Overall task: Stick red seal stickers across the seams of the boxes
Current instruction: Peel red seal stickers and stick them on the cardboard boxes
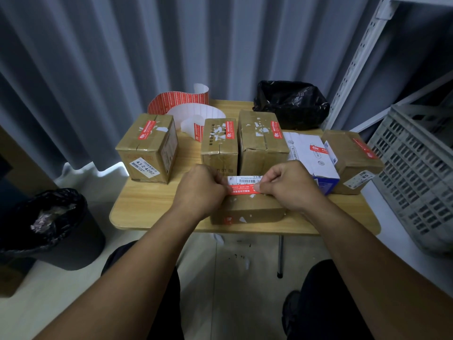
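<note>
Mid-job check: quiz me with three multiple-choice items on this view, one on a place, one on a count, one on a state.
1. Where is the sticker roll?
A. at the back edge of the table
B. at its front edge
C. under it

2. How many back-row boxes carry a red seal?
A. three
B. five
C. none

3. The red sticker over the front box is:
A. let go, lying flat
B. crumpled
C. pinched at both ends

1 A: it curls behind the boxes.
2 B: each of five shows a red strip.
3 C: left hand and right hand each pinch an end.
</note>
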Demonstrator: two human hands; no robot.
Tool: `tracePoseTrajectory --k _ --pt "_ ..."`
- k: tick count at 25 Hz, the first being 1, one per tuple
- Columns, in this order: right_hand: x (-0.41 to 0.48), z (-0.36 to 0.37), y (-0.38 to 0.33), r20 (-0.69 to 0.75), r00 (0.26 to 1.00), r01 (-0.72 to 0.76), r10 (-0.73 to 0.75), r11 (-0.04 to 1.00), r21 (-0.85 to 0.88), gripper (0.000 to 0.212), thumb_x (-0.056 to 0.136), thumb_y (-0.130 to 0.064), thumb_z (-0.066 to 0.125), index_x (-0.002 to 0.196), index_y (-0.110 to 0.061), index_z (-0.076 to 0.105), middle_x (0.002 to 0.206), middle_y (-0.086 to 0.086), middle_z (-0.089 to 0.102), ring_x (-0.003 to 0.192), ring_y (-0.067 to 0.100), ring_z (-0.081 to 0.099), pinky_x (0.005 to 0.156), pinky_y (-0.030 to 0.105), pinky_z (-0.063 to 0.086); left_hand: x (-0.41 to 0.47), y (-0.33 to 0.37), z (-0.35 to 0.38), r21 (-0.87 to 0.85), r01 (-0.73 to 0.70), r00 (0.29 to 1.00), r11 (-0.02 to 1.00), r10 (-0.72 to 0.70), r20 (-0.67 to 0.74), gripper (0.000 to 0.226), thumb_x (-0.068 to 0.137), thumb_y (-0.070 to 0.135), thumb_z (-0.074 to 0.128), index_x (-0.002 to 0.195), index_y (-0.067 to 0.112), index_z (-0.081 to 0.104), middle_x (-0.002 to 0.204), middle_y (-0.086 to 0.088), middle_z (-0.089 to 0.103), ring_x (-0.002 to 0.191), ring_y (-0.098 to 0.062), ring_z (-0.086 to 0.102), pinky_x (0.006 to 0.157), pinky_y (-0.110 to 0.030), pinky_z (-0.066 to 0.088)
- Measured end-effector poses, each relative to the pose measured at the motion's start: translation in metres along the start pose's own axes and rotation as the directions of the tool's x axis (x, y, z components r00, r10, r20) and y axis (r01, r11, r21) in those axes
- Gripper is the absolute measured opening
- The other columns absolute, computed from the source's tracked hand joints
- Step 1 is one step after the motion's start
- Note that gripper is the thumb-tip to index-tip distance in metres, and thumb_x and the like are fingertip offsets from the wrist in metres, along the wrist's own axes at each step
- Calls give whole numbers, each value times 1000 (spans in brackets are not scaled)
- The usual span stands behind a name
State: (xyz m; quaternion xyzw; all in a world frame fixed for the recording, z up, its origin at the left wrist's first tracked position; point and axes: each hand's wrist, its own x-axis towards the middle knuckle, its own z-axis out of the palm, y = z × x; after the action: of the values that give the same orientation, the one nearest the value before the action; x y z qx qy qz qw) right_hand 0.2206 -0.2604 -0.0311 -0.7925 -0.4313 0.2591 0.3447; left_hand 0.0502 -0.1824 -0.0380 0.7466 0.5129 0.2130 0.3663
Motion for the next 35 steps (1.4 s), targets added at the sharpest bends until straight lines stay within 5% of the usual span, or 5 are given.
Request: tracePoseTrajectory --k 10,23,30,33,35 --pt "0 6 2 -45 999 8 -12 997 -71 11 84 -24 81 78 -20 72 88 -6 71 89 11 65 85 41 58 0 1 5 129 -32 999 991 37 -31 11 88 23 73 78 20 78 82 2 74 82 -18 69 74 -40 60" --pt "-3 12 8 -129 991 21 -44 985 -170 18 86 -28 79 84 -17 65 89 -3 69 85 11 63 61 24 47 -3 1 6 109 -36 998 993 42 -50 10 88 25 75 78 23 75 91 2 74 87 -14 67 77 -38 60" --pt "-11 32 -4 -197 980 -102 24 912 -397 104 67 -76 74 143 -17 35 133 11 42 122 33 51 75 32 39 -6 -1 5 97 -57 996 994 62 -57 21 86 24 76 69 27 65 82 3 71 82 -16 65 64 -27 48" --pt "-8 33 3 -152 977 -186 150 948 -257 108 65 -74 77 147 -18 33 141 12 39 131 33 45 79 32 41 -6 -2 6 116 -65 996 991 72 -53 26 87 24 74 65 29 60 84 1 72 83 -18 66 70 -32 54" --pt "-5 31 8 -107 977 -202 187 968 -150 84 66 -67 81 128 -20 49 134 9 51 122 28 52 84 34 49 -4 -2 7 131 -74 996 989 81 -43 28 87 24 73 65 30 59 84 1 72 83 -18 67 70 -33 57"
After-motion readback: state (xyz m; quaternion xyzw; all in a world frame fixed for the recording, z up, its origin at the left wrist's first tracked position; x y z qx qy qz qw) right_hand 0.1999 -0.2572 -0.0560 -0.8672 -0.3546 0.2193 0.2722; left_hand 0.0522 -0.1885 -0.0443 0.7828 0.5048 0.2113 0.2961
